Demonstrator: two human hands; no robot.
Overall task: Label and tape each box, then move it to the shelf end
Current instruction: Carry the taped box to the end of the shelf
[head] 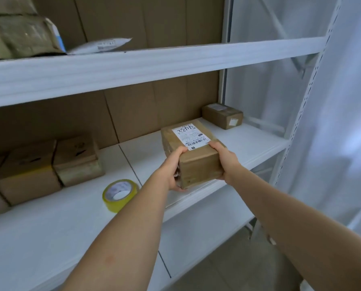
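A brown cardboard box [198, 162] with a white shipping label [191, 135] on top sits low over the white shelf [249, 141], right of centre. My left hand [174, 166] grips its near left corner, thumb on top and fingers underneath. My right hand [224, 159] grips its near right side, fingers curled over the top edge. A roll of yellow tape [120, 195] lies on the shelf to the left of the box. Another small labelled box [222, 116] stands at the far right end of the shelf.
Several brown boxes [49, 164] stand in a group on the left of the shelf. The upper shelf [133, 64] carries wrapped parcels and a white mailer [99, 46]. A perforated white upright [307, 97] and a pale curtain bound the right side.
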